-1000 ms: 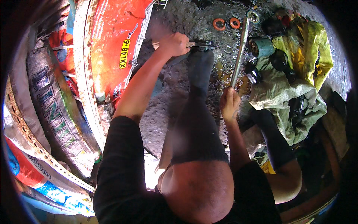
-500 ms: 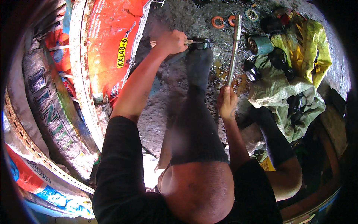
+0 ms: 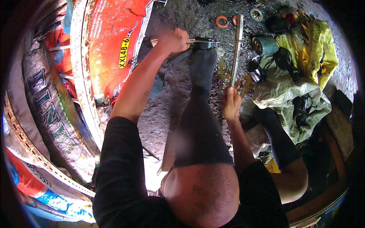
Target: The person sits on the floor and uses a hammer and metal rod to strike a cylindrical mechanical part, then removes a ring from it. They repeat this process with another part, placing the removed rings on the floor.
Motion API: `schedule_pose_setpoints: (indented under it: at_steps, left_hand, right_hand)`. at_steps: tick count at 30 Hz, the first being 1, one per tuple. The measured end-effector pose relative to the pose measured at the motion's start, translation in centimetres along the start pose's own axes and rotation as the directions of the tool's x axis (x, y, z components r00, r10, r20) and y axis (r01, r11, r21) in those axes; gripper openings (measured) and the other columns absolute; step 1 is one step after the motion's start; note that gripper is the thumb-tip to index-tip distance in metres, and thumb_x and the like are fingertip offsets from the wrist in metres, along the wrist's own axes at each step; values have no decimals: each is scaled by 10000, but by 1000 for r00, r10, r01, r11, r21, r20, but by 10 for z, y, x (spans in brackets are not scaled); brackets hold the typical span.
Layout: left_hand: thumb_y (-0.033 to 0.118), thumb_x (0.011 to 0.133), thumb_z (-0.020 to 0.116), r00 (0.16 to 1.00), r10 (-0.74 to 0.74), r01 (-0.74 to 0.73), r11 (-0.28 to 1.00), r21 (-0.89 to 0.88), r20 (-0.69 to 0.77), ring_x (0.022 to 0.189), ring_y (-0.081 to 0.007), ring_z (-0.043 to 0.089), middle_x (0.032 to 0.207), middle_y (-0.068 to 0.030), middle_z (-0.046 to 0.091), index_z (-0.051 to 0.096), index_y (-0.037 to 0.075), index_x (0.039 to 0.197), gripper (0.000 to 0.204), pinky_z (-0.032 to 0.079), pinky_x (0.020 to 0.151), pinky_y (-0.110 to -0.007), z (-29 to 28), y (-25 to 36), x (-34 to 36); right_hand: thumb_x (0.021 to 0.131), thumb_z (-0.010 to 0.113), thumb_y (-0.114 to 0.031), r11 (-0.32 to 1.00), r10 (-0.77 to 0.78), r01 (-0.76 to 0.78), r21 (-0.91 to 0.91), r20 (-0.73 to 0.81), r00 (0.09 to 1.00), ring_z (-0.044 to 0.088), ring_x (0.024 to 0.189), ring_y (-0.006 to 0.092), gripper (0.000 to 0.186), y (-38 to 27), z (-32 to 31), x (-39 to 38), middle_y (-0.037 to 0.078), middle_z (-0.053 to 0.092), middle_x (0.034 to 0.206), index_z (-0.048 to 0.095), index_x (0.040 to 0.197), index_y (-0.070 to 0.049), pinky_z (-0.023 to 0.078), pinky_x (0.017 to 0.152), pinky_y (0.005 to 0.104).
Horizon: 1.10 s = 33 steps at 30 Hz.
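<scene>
My left hand is closed round a slim tool. A pale end of it sticks out on the hand's left, and its metal shaft reaches right to a round dark metal part on the ground. My foot in a dark sock rests against the near side of that part. In my right hand is the lower end of a long metal bar, which points away from me, right of the foot. The tool's exact kind is hidden by my fingers.
Past the bar lie an orange ring and a small bearing. At right, a grey-green cylindrical part lies by a pale sack and a yellow sack. A rusty metal rail and an orange sack stand left.
The bar's far end has shifted slightly left. My left hand has moved a little left and away from me, with the tool still in it, and more of the round part shows.
</scene>
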<state>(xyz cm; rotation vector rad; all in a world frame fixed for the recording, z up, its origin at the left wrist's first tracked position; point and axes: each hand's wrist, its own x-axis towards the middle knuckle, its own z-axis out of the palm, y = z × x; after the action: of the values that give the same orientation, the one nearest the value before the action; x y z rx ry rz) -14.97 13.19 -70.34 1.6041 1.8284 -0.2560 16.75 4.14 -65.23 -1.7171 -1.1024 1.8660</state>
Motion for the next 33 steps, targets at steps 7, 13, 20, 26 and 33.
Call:
schedule_pose_setpoints:
  at_steps: [7, 13, 20, 26, 33]
  left_hand:
    - [358, 800, 719, 993, 72, -64, 994, 90, -90, 1028, -331, 658, 1073, -142, 699, 701, 117, 1086, 374, 521, 899, -453, 2, 3, -5]
    - [356, 808, 712, 1000, 19, -19, 1000, 10, 4, 1026, -328, 661, 1070, -142, 702, 703, 114, 1092, 373, 518, 907, -451, -5, 9, -5]
    - [379, 819, 706, 999, -5, 4, 1000, 20, 33, 1043, -322, 659, 1106, -136, 697, 687, 117, 1153, 426, 519, 925, -437, -7, 10, -7]
    - [389, 830, 697, 999, -26, 26, 1000, 3, 29, 1056, -321, 656, 1124, -132, 694, 679, 130, 1183, 438, 520, 936, -438, -3, 7, -3]
    - [391, 832, 686, 999, -16, 16, 1000, 9, 33, 1050, -325, 657, 1114, -134, 697, 699, 156, 1154, 399, 526, 920, -446, -5, 9, -2]
  right_hand:
    - [1032, 450, -458, 999, 0, 0, -32, -2, 1000, 323, 434, 32, 399, 2, 0, 0, -70, 366, 583, 465, 818, -122, 245, 380, 220]
    - [1033, 447, -458, 999, -24, 23, -37, -20, 1000, 334, 442, 34, 400, -1, 1, 0, -67, 381, 580, 477, 826, -117, 256, 389, 218]
    - [1040, 444, -436, 1000, -6, 6, -25, -7, 1000, 345, 444, 36, 385, -1, 0, 0, -68, 384, 578, 479, 828, -116, 271, 394, 217]
    - [1040, 446, -432, 1000, 10, -10, 3, 0, 1000, 342, 445, 36, 378, -2, 1, 0, -67, 384, 583, 473, 832, -117, 274, 395, 217]
    - [1036, 451, -438, 999, -11, 11, -54, -2, 1000, 356, 452, 40, 390, 7, -2, 2, -58, 392, 587, 475, 831, -107, 280, 395, 219]
